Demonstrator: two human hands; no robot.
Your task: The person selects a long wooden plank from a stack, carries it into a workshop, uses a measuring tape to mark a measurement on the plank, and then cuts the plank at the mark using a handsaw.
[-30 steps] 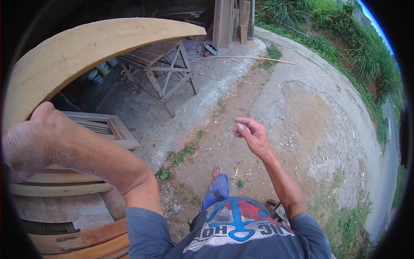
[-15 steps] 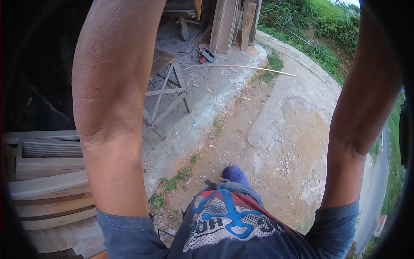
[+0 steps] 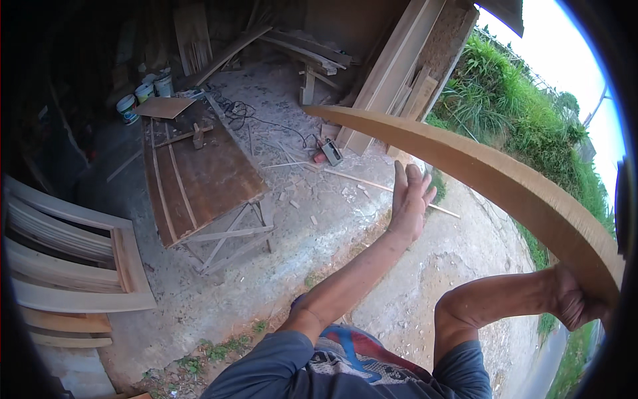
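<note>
A long curved wooden board spans the upper right, its pointed end toward the middle and its thick end toward the right edge. My right hand is closed on it near that thick end; the fingers are partly hidden behind the wood. Below the board, my left hand is raised with its fingers stretched out, holding nothing. A gap shows between those fingers and the board's lower edge.
A brown worktable on trestle legs carries a hammer-like wooden tool and a thin panel. Louvred wooden frames lie at left. Paint buckets, a grey power tool with a cord, and leaning planks stand beyond.
Both arms were raised out of view at the top; now they are lower and bent. The curved board has come into view in my right hand, and the view has tilted up toward the workshop.
</note>
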